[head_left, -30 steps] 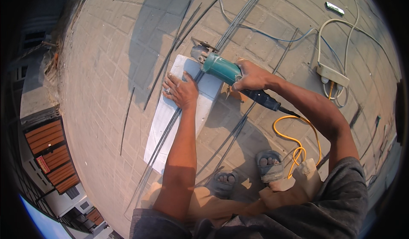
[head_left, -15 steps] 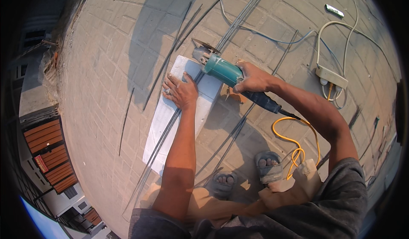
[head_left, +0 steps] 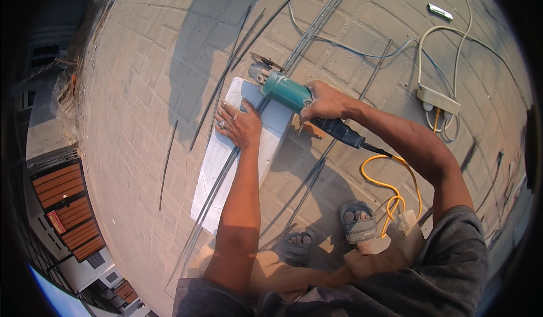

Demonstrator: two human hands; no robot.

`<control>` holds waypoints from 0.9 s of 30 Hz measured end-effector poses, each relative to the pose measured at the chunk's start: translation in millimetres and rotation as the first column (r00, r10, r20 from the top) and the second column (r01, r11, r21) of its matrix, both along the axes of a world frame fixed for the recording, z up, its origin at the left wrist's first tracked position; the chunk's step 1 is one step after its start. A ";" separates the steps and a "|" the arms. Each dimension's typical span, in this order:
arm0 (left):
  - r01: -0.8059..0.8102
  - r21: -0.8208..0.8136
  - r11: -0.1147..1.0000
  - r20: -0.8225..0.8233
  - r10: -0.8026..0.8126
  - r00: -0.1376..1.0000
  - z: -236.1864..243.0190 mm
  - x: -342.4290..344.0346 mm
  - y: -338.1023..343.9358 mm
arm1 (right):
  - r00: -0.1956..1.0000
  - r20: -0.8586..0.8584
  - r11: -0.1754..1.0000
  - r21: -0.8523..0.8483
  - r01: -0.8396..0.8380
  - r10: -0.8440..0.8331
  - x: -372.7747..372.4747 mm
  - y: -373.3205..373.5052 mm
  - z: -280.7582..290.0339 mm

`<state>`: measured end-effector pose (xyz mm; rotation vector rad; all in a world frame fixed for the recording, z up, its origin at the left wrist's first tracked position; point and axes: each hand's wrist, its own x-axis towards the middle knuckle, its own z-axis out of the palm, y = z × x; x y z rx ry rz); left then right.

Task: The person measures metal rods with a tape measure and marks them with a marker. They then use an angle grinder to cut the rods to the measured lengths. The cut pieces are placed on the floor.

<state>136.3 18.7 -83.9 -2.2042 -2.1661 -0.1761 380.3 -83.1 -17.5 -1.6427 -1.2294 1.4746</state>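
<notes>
A white block [head_left: 275,119] lies on the paving, with thin steel rods [head_left: 319,26] running lengthwise across it and past both ends. My left hand [head_left: 243,126] rests spread over the block and presses on the rods, thumb apart from the fingers. Just beyond it, my right hand [head_left: 327,100] grips a green angle grinder [head_left: 287,92] around its body. The grinder's disc [head_left: 266,61] is over the rods by the block's far end; whether it touches them cannot be made out.
More loose rods [head_left: 220,79] lie left of the block, and others pass beneath my right arm. An orange cord [head_left: 396,197] loops near my sandalled feet [head_left: 357,221]. A white extension socket [head_left: 438,100] with cables sits at right. Farther off lies a small pale packet [head_left: 440,12].
The grinder and my right hand have shifted slightly to the left and nearer to me. My left hand stays on the rods in nearly the same place.
</notes>
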 end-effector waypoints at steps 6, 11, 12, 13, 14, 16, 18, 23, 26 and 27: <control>-0.003 -0.002 1.000 0.005 0.003 1.000 -0.3 0.4 -0.5 | 1.000 0.010 1.000 0.009 0.008 -0.008 -1.1 -3.0 3.7; -0.006 0.005 1.000 0.012 0.006 1.000 0.7 0.8 0.4 | 1.000 0.024 1.000 0.022 0.009 -0.010 -0.4 -6.3 3.5; -0.009 0.004 1.000 0.013 0.009 1.000 1.6 0.9 0.1 | 1.000 0.026 1.000 0.022 0.005 -0.006 -0.3 -5.5 4.3; -0.008 0.002 1.000 0.014 0.008 1.000 2.3 1.8 -0.4 | 1.000 0.029 1.000 0.020 0.006 -0.006 -0.3 -5.3 5.7; -0.007 0.001 1.000 0.014 0.007 1.000 3.1 2.7 -1.0 | 1.000 0.019 1.000 0.009 0.006 -0.006 -0.4 -4.5 6.3; 0.005 0.000 1.000 0.022 -0.005 1.000 4.7 3.4 -2.4 | 1.000 -0.002 1.000 -0.011 0.004 -0.004 -0.4 -1.5 7.3; 0.010 -0.002 1.000 0.024 -0.010 1.000 5.7 4.5 -2.4 | 1.000 -0.017 1.000 -0.018 0.013 -0.014 -0.8 0.2 6.2; 0.008 -0.001 1.000 0.018 -0.008 1.000 4.8 2.1 -1.7 | 1.000 -0.006 1.000 -0.017 0.020 -0.021 -2.4 0.0 5.8; 0.005 0.006 1.000 0.000 -0.005 1.000 3.2 1.0 -1.0 | 1.000 0.008 1.000 0.007 0.005 -0.005 -1.3 -2.2 3.6; 0.003 0.002 1.000 0.002 -0.003 1.000 2.9 0.5 -1.2 | 1.000 0.006 1.000 0.010 0.002 -0.002 -1.3 -3.2 3.2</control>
